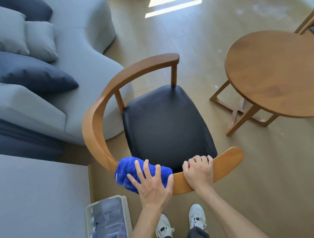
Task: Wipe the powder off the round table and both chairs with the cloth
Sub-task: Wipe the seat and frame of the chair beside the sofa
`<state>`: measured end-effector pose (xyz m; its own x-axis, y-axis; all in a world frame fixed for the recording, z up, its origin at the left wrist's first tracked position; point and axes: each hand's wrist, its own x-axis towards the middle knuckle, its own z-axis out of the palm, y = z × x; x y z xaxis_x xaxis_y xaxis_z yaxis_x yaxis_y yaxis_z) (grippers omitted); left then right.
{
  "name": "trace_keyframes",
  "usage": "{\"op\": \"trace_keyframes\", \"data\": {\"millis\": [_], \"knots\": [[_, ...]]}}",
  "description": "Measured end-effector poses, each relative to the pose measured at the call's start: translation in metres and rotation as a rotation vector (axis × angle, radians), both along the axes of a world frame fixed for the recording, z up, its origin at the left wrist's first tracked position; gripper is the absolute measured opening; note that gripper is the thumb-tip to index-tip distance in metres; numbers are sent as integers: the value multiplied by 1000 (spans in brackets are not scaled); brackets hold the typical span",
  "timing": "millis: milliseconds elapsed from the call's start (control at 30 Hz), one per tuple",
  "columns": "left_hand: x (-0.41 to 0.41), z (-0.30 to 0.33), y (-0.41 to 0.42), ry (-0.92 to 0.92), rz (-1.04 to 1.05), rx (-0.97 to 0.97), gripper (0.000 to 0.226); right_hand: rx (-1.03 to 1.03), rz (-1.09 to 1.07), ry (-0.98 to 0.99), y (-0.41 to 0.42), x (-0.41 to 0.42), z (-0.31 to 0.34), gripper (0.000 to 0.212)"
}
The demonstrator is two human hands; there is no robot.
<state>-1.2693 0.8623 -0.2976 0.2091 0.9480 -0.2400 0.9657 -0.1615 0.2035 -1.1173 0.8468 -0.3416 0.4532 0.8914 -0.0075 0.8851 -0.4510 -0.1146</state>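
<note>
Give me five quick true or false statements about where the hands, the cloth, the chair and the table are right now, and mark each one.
1. The left hand presses the blue cloth against the chair's curved wooden backrest. True.
2. The right hand rests on the round table. False: it grips the backrest beside the cloth.
3. The cloth lies on the chair's black seat. False: it is wrapped over the backrest rail.
4. The round table stands to the right of the chair. True.
5. A cup stands on the round table. False: nothing shows on the visible part of its top.
</note>
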Motion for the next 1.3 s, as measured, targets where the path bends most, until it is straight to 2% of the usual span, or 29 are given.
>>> {"op": "trace_keyframes", "data": {"millis": [200, 333, 433, 600, 733, 933, 1067, 1200, 1300], "knots": [[11, -23, -8, -131, -247, 165, 35, -29, -12, -4, 4, -11, -5, 39], [-2, -31, 9, -198, -376, 256, 34, -6, -1, -2, 7, -10, -7, 39], [-59, -34, 35, -188, -453, 296, 36, 41, -31, 19, 3, -10, -9, 39], [-172, -25, 114, -54, -693, 489, 38, 36, -36, 33, 5, -14, -10, 40], [-170, -25, 129, -77, -606, 508, 31, 30, -60, 18, 5, -15, -12, 40], [-81, -39, 30, -229, -434, 285, 31, 1, -49, 14, 5, -18, -9, 42], [-40, -32, 7, -213, -465, 242, 34, -7, -33, -5, 0, -13, -8, 41], [-81, -27, 48, -207, -549, 241, 41, 16, -41, 10, 0, -14, -8, 42], [-131, -25, 98, -138, -546, 378, 49, -1, -32, 6, 4, -15, -8, 43]]}}
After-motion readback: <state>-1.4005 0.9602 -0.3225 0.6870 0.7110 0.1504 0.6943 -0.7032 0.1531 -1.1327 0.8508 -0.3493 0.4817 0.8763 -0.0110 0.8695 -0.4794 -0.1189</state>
